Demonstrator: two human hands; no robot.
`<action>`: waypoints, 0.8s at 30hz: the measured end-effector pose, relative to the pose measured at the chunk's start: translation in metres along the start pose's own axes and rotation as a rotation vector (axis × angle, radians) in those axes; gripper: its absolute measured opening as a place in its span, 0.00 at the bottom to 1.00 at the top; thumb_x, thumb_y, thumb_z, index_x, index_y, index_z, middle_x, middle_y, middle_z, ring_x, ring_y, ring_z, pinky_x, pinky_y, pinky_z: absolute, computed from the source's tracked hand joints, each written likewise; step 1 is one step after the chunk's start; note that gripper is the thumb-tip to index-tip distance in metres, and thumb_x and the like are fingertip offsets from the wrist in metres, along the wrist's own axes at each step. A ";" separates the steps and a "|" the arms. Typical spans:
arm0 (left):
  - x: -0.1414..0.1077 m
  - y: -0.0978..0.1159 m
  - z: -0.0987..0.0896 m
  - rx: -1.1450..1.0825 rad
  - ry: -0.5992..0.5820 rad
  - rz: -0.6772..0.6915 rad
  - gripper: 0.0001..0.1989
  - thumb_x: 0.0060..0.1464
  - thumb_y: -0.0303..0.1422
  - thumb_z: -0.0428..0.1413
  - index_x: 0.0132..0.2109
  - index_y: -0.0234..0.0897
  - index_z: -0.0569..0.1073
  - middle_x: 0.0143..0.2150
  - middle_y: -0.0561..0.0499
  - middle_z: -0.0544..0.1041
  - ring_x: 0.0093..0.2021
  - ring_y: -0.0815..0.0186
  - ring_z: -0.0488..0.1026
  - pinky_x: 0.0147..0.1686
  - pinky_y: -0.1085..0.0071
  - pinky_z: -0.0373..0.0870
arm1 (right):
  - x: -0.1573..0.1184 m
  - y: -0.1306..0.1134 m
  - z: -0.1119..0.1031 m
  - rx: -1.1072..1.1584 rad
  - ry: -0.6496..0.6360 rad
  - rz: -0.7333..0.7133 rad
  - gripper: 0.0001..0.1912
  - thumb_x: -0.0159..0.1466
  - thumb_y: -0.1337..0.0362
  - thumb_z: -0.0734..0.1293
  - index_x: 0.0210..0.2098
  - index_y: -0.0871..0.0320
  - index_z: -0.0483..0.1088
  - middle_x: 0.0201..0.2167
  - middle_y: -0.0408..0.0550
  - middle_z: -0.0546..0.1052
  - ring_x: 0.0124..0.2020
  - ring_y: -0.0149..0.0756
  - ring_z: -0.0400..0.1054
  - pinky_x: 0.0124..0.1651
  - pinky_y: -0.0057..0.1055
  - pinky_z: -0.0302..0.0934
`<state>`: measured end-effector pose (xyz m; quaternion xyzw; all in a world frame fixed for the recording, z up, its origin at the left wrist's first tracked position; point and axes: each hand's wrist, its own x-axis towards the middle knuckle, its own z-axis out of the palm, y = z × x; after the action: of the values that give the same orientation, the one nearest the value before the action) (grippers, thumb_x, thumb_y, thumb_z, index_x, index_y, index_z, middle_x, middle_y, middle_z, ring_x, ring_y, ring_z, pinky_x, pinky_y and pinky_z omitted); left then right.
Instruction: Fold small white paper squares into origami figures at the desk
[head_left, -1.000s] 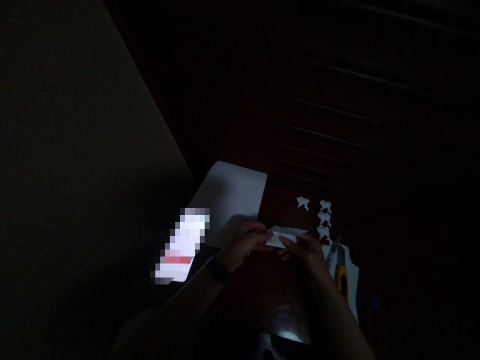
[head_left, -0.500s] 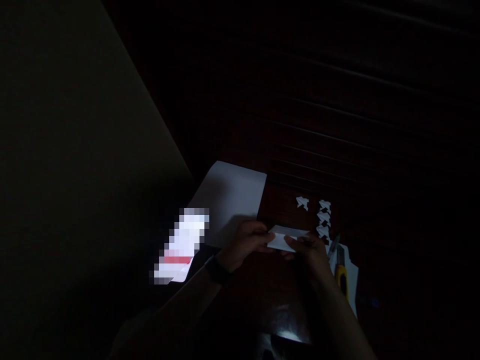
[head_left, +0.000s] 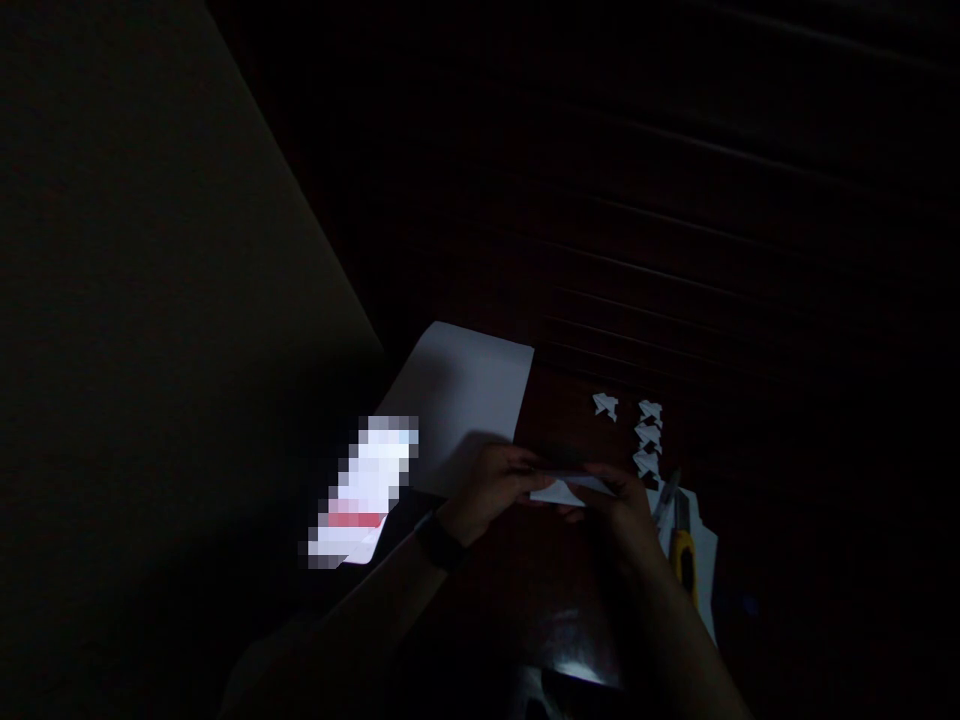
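Between my two hands is a small folded piece of white paper (head_left: 559,491), held just above the dark table. My left hand (head_left: 495,487) is closed on its left end, with a dark band around the wrist. On the right end, the fingers of my right hand (head_left: 619,505) pinch the same paper. One flap of it stands raised along the far side. Beyond my right hand lie several small folded paper figures, one (head_left: 605,406) apart from a short column of others (head_left: 648,437). Dim light hides the fingertips in part.
A large white sheet (head_left: 472,390) lies to the left on the dark table (head_left: 510,610). A lit, pixelated screen (head_left: 367,490) is beside it. On the right, a yellow utility knife (head_left: 683,560) and a pen (head_left: 666,500) rest on white papers (head_left: 706,560). A wall (head_left: 150,250) rises at left.
The far part of the folded paper has tipped up toward me and now shows as a narrow flap. My right fingers have shifted to its upper edge. Everything else stays put.
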<state>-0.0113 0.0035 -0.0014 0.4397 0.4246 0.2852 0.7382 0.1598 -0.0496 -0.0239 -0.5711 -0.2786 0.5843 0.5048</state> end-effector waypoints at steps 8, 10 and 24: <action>0.002 -0.002 0.003 0.105 0.080 0.113 0.09 0.40 0.23 0.58 0.33 0.32 0.78 0.29 0.49 0.78 0.27 0.70 0.72 0.26 0.77 0.66 | -0.007 -0.015 0.003 -0.180 -0.204 0.011 0.23 0.48 0.69 0.70 0.45 0.59 0.67 0.35 0.51 0.77 0.27 0.40 0.74 0.24 0.28 0.67; 0.003 -0.004 0.005 0.104 0.080 0.127 0.09 0.39 0.23 0.58 0.32 0.32 0.78 0.30 0.48 0.79 0.28 0.68 0.73 0.28 0.76 0.67 | -0.006 -0.014 0.003 -0.196 -0.206 0.018 0.22 0.50 0.69 0.69 0.45 0.59 0.67 0.35 0.52 0.77 0.28 0.40 0.74 0.24 0.28 0.67; 0.002 0.001 0.004 0.164 0.100 0.078 0.08 0.40 0.25 0.58 0.32 0.34 0.79 0.25 0.50 0.77 0.25 0.69 0.70 0.24 0.76 0.64 | -0.011 -0.020 0.011 -0.121 -0.147 0.043 0.25 0.45 0.67 0.73 0.43 0.60 0.68 0.27 0.47 0.77 0.23 0.36 0.72 0.24 0.28 0.65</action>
<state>-0.0064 0.0038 0.0003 0.5002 0.4654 0.2997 0.6658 0.1529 -0.0506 0.0005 -0.5618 -0.3373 0.6177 0.4348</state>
